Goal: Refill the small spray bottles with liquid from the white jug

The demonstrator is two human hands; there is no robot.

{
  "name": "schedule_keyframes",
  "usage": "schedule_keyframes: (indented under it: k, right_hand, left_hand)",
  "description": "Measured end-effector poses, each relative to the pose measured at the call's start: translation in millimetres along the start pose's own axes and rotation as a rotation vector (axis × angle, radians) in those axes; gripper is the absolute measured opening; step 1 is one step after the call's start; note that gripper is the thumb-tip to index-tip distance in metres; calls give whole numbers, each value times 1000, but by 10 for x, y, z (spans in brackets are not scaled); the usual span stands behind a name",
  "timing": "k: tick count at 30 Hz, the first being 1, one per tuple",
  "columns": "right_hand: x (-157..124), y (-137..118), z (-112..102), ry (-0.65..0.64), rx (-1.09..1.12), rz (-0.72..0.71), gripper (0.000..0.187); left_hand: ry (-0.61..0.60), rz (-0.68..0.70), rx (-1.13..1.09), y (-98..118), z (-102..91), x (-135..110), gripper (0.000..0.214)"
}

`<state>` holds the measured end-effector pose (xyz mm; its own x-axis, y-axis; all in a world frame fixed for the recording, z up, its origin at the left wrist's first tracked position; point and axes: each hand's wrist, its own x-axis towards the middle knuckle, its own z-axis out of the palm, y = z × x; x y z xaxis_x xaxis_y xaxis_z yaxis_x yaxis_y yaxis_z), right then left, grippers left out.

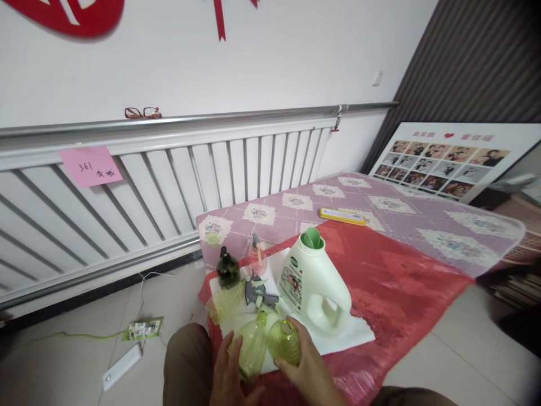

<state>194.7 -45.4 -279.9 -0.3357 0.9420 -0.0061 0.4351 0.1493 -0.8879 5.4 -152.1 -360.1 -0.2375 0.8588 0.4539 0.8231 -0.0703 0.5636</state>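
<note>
My left hand [228, 369]: at the smooth green bottle [252, 345] – I can't tell if gripping
My right hand [307, 363]: grasping the ribbed green bottle [284, 340]
Beyond: grey trigger sprayers [256, 294]

Handwritten "361" on the pink note [91, 166] (characters beside it unclear), label [292, 282] on the pale jug [327, 276] illegible.

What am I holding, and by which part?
Your right hand holds the ribbed bottle by its body; your left hand is at the larger green bottle, grip unclear.
</note>
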Motion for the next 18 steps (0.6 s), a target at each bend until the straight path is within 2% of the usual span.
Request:
schedule_keyframes:
  k: [4, 8, 12, 18]
  right_hand:
    - [21, -3, -2, 6, 9, 5, 77]
    - [21, -3, -3, -7, 11, -5, 77]
    - [11, 18, 5, -13, 13, -9, 77]
    - [17, 46, 9, -11, 26, -16, 78]
  left_hand:
    - [25, -86, -7, -23, -28, 84, 79]
    - [-29, -106, -34, -58, -159, 213, 70]
    - [-12, -102, -42, -82, -259, 289, 62]
    - [57, -81, 21, -81, -306, 324, 69]
